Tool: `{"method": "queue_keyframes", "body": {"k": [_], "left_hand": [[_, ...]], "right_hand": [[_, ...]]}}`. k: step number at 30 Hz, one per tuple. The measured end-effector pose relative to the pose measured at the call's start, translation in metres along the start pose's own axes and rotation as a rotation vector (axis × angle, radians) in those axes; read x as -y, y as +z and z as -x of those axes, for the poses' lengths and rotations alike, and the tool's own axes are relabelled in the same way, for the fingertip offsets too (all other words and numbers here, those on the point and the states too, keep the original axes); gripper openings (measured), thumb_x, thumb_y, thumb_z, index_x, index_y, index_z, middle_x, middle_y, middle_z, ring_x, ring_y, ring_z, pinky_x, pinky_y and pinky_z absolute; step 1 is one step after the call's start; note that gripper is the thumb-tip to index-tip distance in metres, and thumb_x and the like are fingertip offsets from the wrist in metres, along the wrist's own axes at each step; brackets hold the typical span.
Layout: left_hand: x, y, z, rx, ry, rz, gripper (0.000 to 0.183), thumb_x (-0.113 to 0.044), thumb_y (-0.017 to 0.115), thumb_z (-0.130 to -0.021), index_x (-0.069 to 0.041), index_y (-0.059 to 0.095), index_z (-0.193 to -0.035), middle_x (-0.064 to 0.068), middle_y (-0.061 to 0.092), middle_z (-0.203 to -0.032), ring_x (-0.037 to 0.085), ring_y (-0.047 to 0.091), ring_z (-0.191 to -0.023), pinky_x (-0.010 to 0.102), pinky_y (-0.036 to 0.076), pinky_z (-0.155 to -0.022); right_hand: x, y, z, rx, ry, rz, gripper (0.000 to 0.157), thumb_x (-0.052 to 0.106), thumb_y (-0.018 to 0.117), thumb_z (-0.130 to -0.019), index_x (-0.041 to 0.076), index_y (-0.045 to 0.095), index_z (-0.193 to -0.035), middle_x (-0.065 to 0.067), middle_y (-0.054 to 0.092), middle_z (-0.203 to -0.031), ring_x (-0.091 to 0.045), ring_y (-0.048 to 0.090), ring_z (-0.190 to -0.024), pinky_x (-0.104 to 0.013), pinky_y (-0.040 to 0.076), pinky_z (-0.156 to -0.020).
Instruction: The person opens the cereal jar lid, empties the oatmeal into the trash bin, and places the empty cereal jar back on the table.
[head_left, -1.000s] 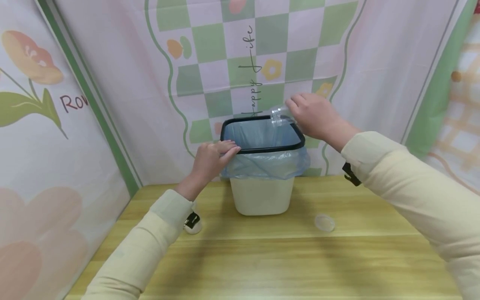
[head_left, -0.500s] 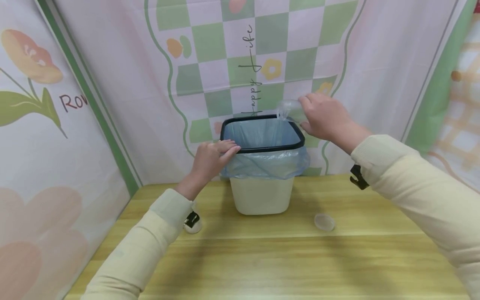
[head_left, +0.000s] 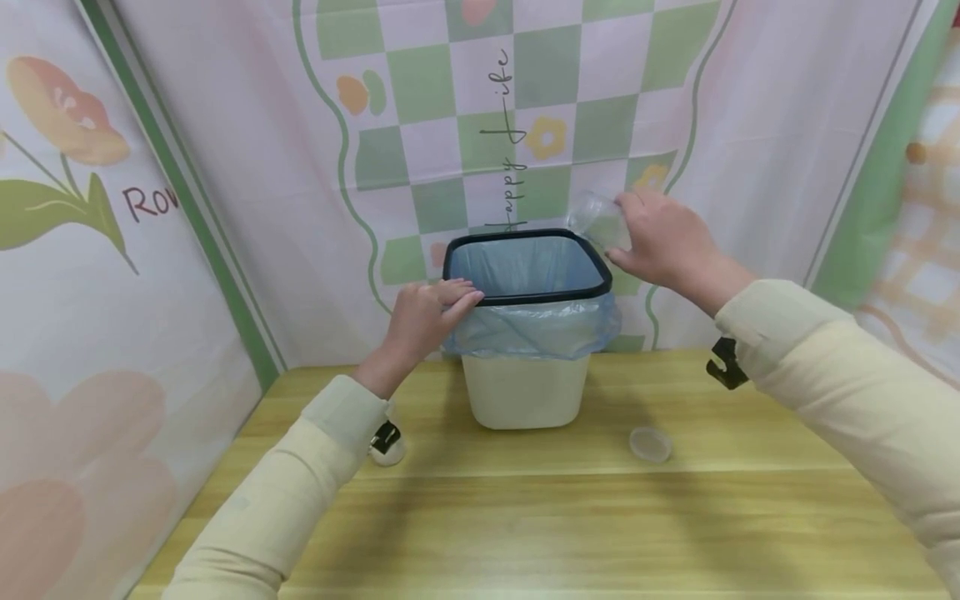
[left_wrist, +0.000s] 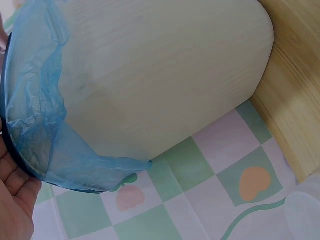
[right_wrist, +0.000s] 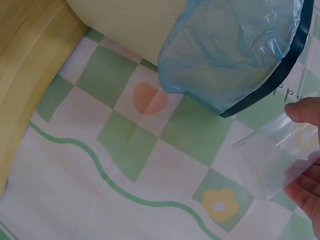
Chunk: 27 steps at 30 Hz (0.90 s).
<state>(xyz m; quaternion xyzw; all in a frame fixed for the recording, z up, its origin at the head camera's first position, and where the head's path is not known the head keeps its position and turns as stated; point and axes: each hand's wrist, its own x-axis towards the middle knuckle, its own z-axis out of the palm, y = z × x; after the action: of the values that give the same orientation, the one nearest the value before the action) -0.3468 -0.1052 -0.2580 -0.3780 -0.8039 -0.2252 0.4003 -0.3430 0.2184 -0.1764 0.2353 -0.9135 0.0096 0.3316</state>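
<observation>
A cream trash can (head_left: 528, 392) stands on the wooden table in the head view, with a blue bag (head_left: 532, 329) folded over its black rim (head_left: 547, 298). My left hand (head_left: 429, 321) holds the rim's near left corner, its fingers (left_wrist: 17, 182) bent against the edge in the left wrist view. My right hand (head_left: 667, 242) grips a see-through plastic jar (head_left: 596, 218), held tilted just beyond the can's right rim. In the right wrist view, thumb and fingers lie on opposite sides of the jar (right_wrist: 267, 162). A round clear lid (head_left: 649, 444) lies on the table, right of the can.
A small whitish container (head_left: 388, 452) stands partly hidden behind my left wrist. Close behind the can hangs a patterned curtain (head_left: 427, 142), with another patterned sheet (head_left: 97, 292) along the left side of the wooden table (head_left: 525, 525).
The jar has moved right, from over the can's opening to beyond its right rim, and its tilt has changed. My left hand stays on the rim.
</observation>
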Motion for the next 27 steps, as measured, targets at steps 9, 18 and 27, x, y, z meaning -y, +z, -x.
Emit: {"method": "queue_keyframes", "body": {"k": [9,18,27], "left_hand": [[0.000,0.000,-0.001,0.008,0.000,-0.018,0.018,-0.020,0.071,-0.090,-0.005,0.077,-0.099,0.009,0.073,-0.095,0.022,0.071,-0.088,0.036,0.056,-0.074],[0.000,0.000,0.000,0.004,0.005,-0.016,0.018,-0.020,0.071,-0.090,-0.005,0.077,-0.099,0.009,0.073,-0.095,0.023,0.071,-0.089,0.037,0.056,-0.076],[0.001,0.001,0.000,-0.004,0.013,-0.005,0.018,-0.019,0.071,-0.090,-0.005,0.077,-0.099,0.010,0.073,-0.095,0.023,0.071,-0.089,0.037,0.056,-0.075]], "right_hand": [[-0.001,-0.001,0.007,0.070,0.135,-0.127,0.060,0.018,0.073,-0.082,-0.015,0.048,-0.125,-0.032,0.056,-0.114,-0.044,0.055,-0.094,-0.056,0.048,-0.077],[-0.005,0.001,0.018,0.065,0.207,-0.196,0.064,0.021,0.074,-0.084,-0.015,0.047,-0.129,-0.032,0.055,-0.115,-0.045,0.053,-0.103,-0.058,0.045,-0.086],[-0.009,0.005,0.030,0.045,0.270,-0.291,0.064,0.023,0.075,-0.084,-0.014,0.047,-0.128,-0.030,0.054,-0.112,-0.043,0.050,-0.103,-0.058,0.042,-0.087]]}}
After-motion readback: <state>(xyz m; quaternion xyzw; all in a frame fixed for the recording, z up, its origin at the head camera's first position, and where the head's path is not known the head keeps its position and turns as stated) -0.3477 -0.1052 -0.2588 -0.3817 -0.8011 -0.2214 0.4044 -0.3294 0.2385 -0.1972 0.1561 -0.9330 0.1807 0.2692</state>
